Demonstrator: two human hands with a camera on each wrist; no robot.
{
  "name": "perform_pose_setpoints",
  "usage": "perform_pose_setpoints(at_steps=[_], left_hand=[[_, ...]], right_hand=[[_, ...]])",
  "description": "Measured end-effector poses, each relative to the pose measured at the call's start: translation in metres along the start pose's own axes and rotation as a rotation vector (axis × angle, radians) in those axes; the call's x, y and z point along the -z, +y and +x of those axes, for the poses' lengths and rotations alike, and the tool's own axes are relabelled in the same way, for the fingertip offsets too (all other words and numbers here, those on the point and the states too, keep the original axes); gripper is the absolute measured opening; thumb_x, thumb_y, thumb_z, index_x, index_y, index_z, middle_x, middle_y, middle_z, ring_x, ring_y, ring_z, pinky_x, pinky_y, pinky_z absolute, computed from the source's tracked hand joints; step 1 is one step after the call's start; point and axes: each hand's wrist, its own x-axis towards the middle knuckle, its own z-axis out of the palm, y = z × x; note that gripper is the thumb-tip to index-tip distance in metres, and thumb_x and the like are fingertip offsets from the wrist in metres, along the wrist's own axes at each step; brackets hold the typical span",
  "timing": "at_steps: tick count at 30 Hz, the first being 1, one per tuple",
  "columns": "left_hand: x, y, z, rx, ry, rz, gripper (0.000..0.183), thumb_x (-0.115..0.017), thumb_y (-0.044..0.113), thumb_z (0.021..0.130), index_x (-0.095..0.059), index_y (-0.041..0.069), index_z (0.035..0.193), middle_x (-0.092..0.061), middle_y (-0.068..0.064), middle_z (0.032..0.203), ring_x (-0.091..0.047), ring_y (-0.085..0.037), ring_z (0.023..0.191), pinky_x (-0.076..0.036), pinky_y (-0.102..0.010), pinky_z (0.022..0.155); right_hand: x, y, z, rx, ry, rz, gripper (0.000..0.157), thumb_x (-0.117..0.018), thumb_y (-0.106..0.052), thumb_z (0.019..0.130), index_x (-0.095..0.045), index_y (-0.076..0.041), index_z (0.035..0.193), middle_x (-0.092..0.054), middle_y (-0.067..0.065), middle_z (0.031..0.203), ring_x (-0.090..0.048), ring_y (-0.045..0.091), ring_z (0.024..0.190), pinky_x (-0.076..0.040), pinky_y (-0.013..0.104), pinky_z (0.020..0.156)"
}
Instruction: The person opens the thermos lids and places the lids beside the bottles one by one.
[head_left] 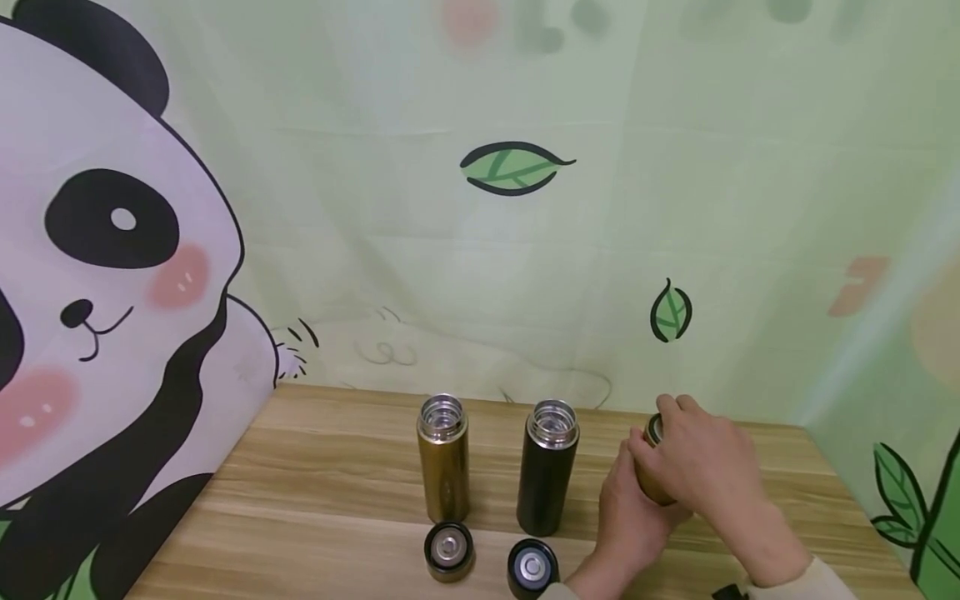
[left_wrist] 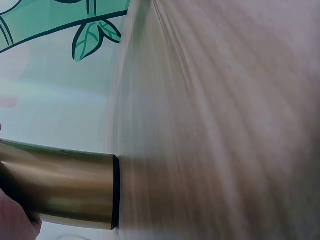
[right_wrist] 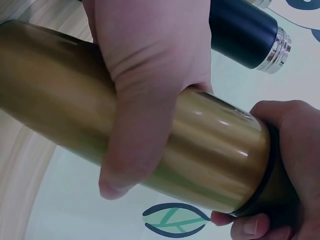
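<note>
My left hand [head_left: 632, 515] grips the body of a gold thermos [right_wrist: 210, 145] standing at the right of the table, its thumb [right_wrist: 137, 145] wrapped across the side. On the thermos's top, my right hand [head_left: 705, 457] holds the dark-rimmed lid [right_wrist: 281, 195] with curled fingers. Both hands hide most of this thermos in the head view. In the left wrist view its lower body and black base ring [left_wrist: 116, 192] show at the tabletop. To the left stand an uncapped black thermos [head_left: 547, 483] and another uncapped gold thermos [head_left: 445, 475], both upright with bare steel necks.
A gold-sided lid [head_left: 449, 550] lies inside up in front of the left gold thermos. In front of the black one lies a black lid [head_left: 532, 568]. The wooden table [head_left: 315, 500] backs onto a green cloth [head_left: 375, 208] printed with a panda and leaves.
</note>
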Motion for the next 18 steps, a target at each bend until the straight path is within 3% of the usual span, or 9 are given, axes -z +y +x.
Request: perform_pose_setpoints(at_steps=[13,18], left_hand=[[0.0035,-0.0013,0.0046,0.018,-0.069,-0.047,0.076,-0.090,0.029,0.075,-0.047,0.036,0.138,-0.065,0.016,0.122,-0.062,0.001,0.100,-0.053,-0.023,0.085],[0.0042,-0.0017,0.0051,0.034,-0.083,-0.042,0.076,-0.090,0.027,0.074,-0.047,0.038,0.135,-0.065,0.018,0.119,-0.062,0.002,0.099,-0.053,-0.023,0.085]], right_hand=[[-0.0035,0.0057,0.0017,0.059,0.018,-0.011,0.056,-0.068,-0.045,0.091,-0.067,0.004,0.117,-0.070,0.020,0.103,-0.060,0.029,0.059,-0.049,0.043,0.050],[-0.0047,0.0073,0.0022,0.062,0.020,0.004,0.051,-0.068,-0.045,0.091,-0.067,0.001,0.112,-0.069,0.015,0.096,-0.057,0.027,0.057,-0.046,0.041,0.049]])
